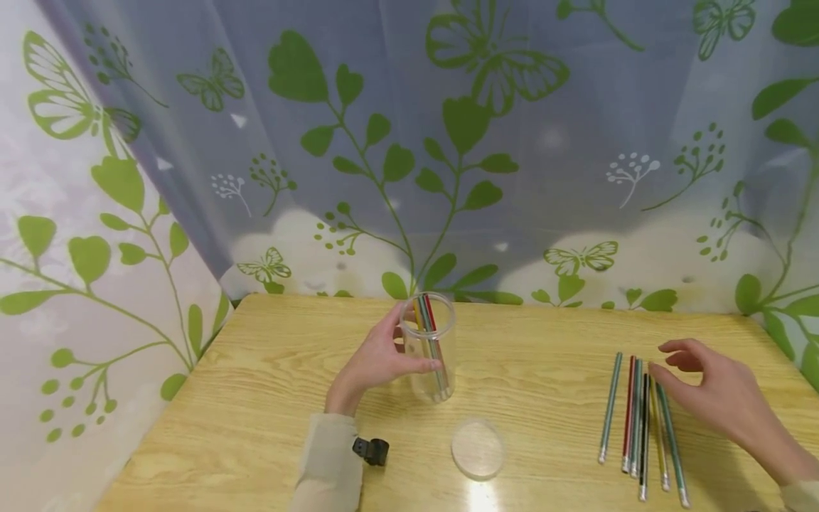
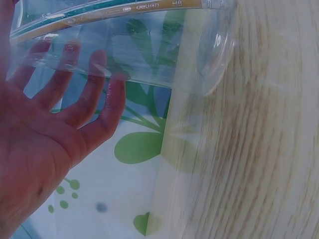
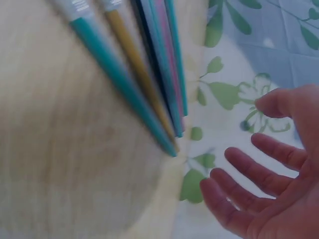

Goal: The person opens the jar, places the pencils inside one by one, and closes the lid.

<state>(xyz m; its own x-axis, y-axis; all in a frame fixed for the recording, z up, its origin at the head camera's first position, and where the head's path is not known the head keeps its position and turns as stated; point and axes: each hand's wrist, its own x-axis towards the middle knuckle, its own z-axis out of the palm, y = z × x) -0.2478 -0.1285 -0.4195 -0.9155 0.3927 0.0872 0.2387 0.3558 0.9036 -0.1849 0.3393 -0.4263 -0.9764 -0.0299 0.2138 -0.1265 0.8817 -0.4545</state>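
Left hand curled round a clear jar, right hand empty beside loose pencils

The left hand [image 1: 377,355] holds the clear jar [image 1: 450,363] by its side, thumb across the front and fingers bent behind, gaps showing between them. The jar stands roughly upright, mouth toward 12 o'clock; whether its base touches the table [image 1: 531,355] I cannot tell. Inside, the jar's pencils [image 1: 429,316] lean together, yellow, teal and red among them.

The right hand [image 1: 723,387] pinches nothing: its fingers are loosely bent and spread, the thumb well apart. It hangs at 2 o'clock of the loose pencils [image 1: 644,434], six in a fan, eraser ends toward 6 o'clock; these lie between 3 and 4 o'clock from the jar. A clear disc [image 1: 478,449] lies flat at 5 o'clock from the jar.

In the head view the right thumb tip seems nearly on the pencils' upper ends, while the right wrist view shows a gap there. The left wrist view reveals the separate fingertips along the jar's wall and "HB" printed on a yellow pencil [image 2: 164,6].

The table's far edge meets the patterned curtain [image 1: 550,142] at 12 o'clock, just beyond the jar. Bare wood stretches at 3 o'clock, between jar and loose pencils, and more at 9 o'clock, beyond the left hand.
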